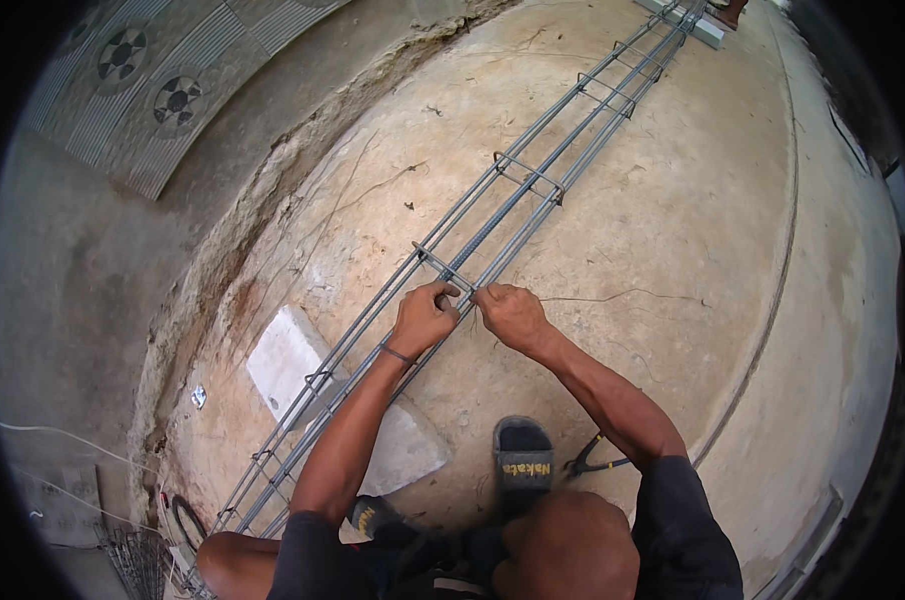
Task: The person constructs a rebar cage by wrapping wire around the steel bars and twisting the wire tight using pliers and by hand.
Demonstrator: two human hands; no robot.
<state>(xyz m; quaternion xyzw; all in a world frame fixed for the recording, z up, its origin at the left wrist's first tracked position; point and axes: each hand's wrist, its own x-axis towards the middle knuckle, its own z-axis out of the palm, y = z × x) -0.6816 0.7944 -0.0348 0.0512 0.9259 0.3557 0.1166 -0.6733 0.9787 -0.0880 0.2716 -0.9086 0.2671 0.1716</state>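
Note:
A long rebar cage [508, 205] of parallel steel bars runs diagonally from the lower left to the far upper right. Square stirrups [530, 178] cross it at intervals. At one stirrup corner on the cage's right side, both my hands meet. My left hand [426, 318] reaches over the bars, its fingers curled together beside the stirrup. Close by, my right hand [514, 318] pinches at the outer bar with its knuckles up. Whatever the fingertips grip is too small to make out. On the ground near my right forearm lies a pincer-like tool [603, 465], partly hidden.
Pale concrete blocks [285, 362] [410, 448] sit under and beside the cage's near part. My sandalled foot [523, 458] is on the ground below my hands. A bundle of bent steel pieces [138, 560] lies at lower left. Another person's foot [730, 14] shows at the far end.

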